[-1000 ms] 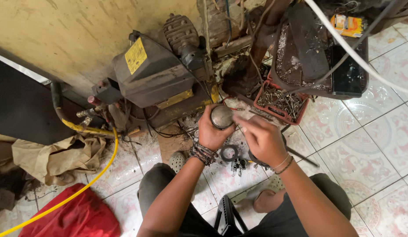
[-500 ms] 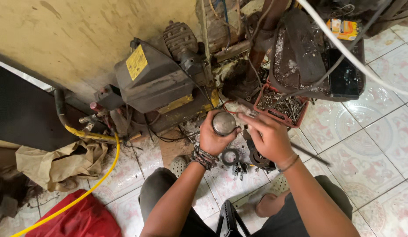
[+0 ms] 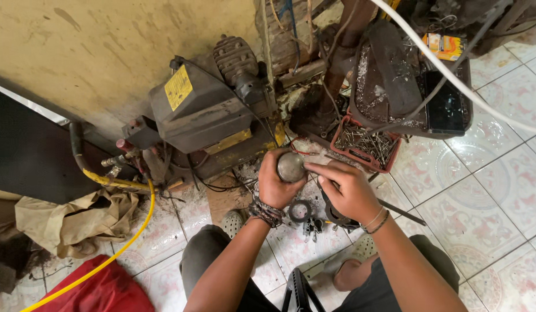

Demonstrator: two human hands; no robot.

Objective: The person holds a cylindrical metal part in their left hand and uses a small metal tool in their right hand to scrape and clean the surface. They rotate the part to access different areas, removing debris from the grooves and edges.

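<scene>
In the middle of the frame, a round metal part (image 3: 291, 167) is gripped steady by the left hand (image 3: 275, 186), so the right hand's (image 3: 344, 190) pinched-together fingers can touch it.

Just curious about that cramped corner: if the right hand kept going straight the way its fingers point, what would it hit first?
Most likely the round grey metal part held in the left hand; the right hand points at it.
</scene>
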